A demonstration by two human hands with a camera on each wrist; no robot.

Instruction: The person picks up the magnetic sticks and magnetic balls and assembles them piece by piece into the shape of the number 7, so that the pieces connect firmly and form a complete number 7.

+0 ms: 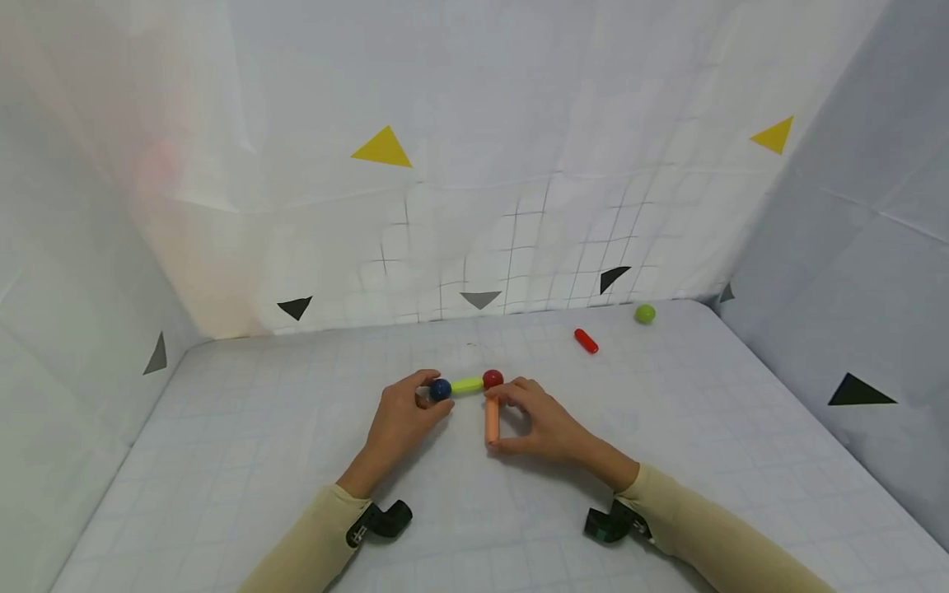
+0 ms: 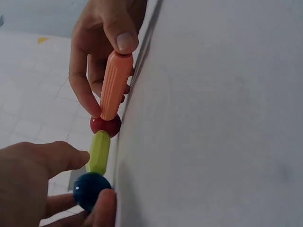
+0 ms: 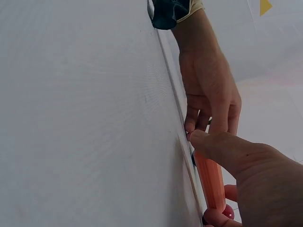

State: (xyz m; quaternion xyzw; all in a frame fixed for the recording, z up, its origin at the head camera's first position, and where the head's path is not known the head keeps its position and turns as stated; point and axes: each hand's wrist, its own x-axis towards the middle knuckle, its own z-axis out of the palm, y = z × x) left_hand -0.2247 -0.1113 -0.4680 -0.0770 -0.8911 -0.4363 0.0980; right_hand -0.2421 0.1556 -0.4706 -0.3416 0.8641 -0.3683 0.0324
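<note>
A blue ball (image 1: 441, 389), a yellow-green ribbed stick (image 1: 467, 385) and a red ball (image 1: 493, 379) are joined in a row on the table. My left hand (image 1: 404, 418) holds the blue ball end, fingers on both sides of it. With thumb and fingers, my right hand (image 1: 547, 424) grips an orange ribbed stick (image 1: 493, 420) by its two ends. The orange stick's far end meets the red ball, at an angle to the yellow-green stick. In the left wrist view the orange stick (image 2: 116, 86) leads straight to the red ball (image 2: 105, 125). In the right wrist view the balls are mostly hidden.
Farther back on the right lie a short red stick (image 1: 586, 341) and a green ball (image 1: 645, 314). White sheeting with yellow and black triangles walls the table (image 1: 245, 461) at the back and both sides. Dark cameras (image 1: 389, 519) sit on both wrists.
</note>
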